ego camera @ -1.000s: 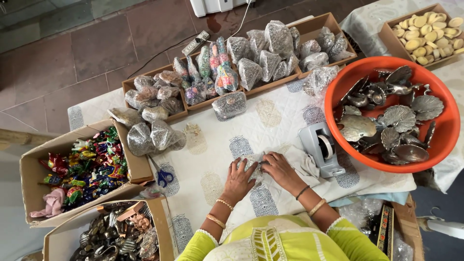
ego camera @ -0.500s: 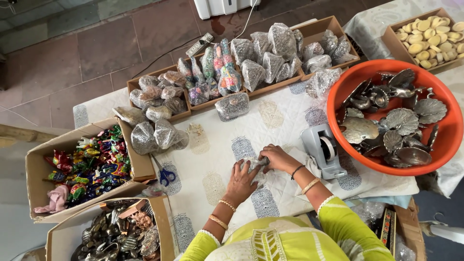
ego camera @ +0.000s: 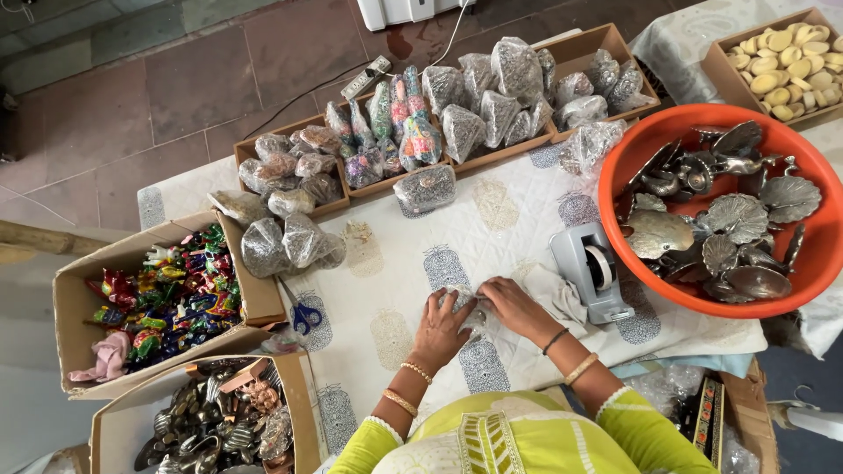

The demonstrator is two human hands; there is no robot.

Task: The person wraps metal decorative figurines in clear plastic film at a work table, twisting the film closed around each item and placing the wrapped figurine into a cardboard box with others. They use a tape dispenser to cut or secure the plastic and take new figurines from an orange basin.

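My left hand [ego camera: 445, 323] and my right hand [ego camera: 513, 306] press together on a small item in a clear plastic wrap [ego camera: 475, 309] that lies on the printed white tablecloth [ego camera: 395, 272]. The item is mostly hidden under my fingers. Both wrists carry bangles and the sleeves are yellow-green. A grey tape dispenser [ego camera: 594, 269] stands just right of my right hand, on crumpled clear plastic.
An orange tub [ego camera: 825, 237] of silver leaf-shaped metal pieces sits at the right. Cardboard trays [ego camera: 575, 54] of wrapped items line the far edge. Boxes of colourful figures [ego camera: 167, 294] and metal pieces [ego camera: 211, 426] stand at the left, with blue scissors [ego camera: 303, 314] beside them.
Both hands have stayed on the wrapped item, shifting slightly as they fold the plastic around it. The view has drifted a little.
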